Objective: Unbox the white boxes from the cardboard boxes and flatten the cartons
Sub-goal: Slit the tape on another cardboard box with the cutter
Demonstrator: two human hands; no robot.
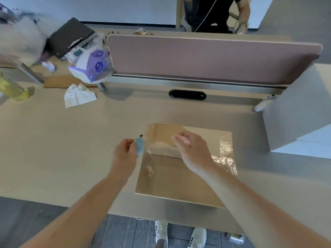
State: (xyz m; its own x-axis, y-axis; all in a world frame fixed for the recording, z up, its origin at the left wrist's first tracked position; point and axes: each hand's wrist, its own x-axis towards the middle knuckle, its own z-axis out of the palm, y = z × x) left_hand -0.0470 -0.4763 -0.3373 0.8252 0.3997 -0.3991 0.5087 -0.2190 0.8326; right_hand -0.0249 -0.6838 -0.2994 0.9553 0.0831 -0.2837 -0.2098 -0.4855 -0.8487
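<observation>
Item one: the cardboard box point(180, 178), brown, lying flat on the pale wooden desk point(53, 149) directly in front of me, its near edge close to the desk's front edge. Clear shiny tape point(224, 158) runs across its top and crinkles at the right side; the far left flap looks partly lifted, though blur keeps me from being sure. Item two: my left hand point(125, 154), just beside the box's left edge at the level of the tape seam, fingers curled and pinching a small light-blue cutter point(139, 145) whose tip points toward the box's far left corner — whether it touches the cardboard I cannot tell. Item three: my right hand point(191, 149), over the middle of the box top, fingers loosely together and bent downward toward the seam, gripping nothing that I can see; contact with the tape is unclear. Item four: a large white box point(293, 111) at the right of the desk, well apart from both hands. Item five: a pink desk divider point(206, 58) standing along the far edge, with a black oval grommet point(187, 95) below it. Item six — far left clutter: a crumpled white tissue point(78, 95), a purple and white package point(93, 67), a yellowish bottle point(10, 88), a dark folder point(71, 36). Another person in black sits beyond the divider.
</observation>
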